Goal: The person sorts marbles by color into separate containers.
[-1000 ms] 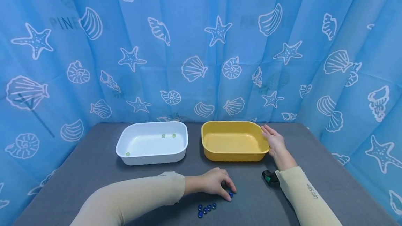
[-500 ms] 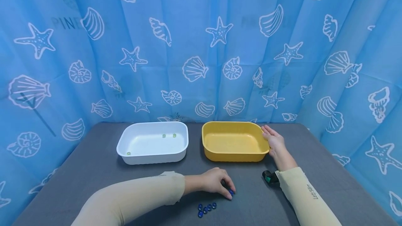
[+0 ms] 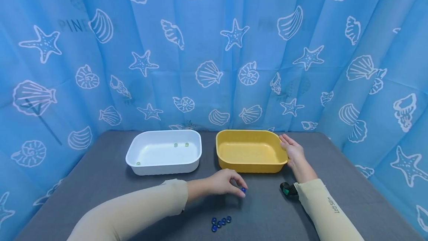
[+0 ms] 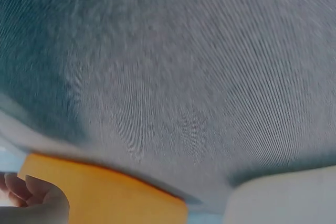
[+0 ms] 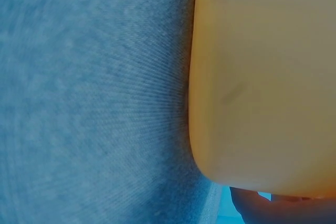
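My left hand (image 3: 223,182) pinches a small blue glass marble (image 3: 243,189) between thumb and fingertips, above the grey cloth in front of the yellow bin (image 3: 250,168). Several more blue marbles (image 3: 219,224) lie in a loose cluster on the cloth, nearer me. My right hand (image 3: 295,154) rests against the right end of the yellow bin, its fingers straight along the outside near the rim. That bin's wall (image 5: 262,87) fills much of the right wrist view, with part of the hand (image 5: 283,208) below it. The left wrist view does not show the marble.
A white bin (image 3: 164,169) stands left of the yellow one, with three pale green marbles (image 3: 175,145) inside. A black strap with a green patch (image 3: 287,189) hangs at the right wrist. Behind the table (image 3: 100,181) is a blue curtain (image 3: 230,96) with seashell prints.
My left hand has picked up the blue marble from the cloth and moved it up and slightly left, toward the bins. The right hand has stayed at the yellow bin.
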The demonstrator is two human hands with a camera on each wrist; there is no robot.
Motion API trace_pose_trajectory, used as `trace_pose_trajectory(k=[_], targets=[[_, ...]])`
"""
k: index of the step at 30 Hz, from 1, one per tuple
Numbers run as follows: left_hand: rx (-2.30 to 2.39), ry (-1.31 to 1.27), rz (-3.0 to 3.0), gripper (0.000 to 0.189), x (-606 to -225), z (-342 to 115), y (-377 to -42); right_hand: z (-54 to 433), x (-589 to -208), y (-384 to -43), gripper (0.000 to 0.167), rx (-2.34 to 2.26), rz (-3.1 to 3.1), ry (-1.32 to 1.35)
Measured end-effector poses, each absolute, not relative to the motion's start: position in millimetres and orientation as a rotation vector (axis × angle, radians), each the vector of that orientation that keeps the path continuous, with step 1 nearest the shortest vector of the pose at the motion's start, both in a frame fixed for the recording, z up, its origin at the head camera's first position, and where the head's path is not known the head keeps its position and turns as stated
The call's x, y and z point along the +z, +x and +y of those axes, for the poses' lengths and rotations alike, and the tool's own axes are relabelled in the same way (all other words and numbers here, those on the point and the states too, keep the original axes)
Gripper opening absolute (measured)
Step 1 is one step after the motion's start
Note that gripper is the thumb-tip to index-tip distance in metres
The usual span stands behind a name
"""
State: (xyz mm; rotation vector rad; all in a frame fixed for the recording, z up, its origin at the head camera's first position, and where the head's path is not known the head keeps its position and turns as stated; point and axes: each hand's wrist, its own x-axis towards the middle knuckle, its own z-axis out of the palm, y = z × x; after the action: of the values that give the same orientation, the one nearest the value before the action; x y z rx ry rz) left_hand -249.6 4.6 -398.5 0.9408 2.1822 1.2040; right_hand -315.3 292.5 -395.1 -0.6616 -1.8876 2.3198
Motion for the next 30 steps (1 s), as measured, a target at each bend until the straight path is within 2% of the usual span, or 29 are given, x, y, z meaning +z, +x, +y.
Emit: trace_pose_trajectory(k=[13,30], targets=[[1.362,0.822,2.275,0.021,-371,-4,-258,293,-395,-316,0.051,2.293,-1.905,-0.678],[1.512,0.681,2.429,0.024,-347,-1,-289,292,-396,-314,0.051,2.306,-1.892,-0.669]])
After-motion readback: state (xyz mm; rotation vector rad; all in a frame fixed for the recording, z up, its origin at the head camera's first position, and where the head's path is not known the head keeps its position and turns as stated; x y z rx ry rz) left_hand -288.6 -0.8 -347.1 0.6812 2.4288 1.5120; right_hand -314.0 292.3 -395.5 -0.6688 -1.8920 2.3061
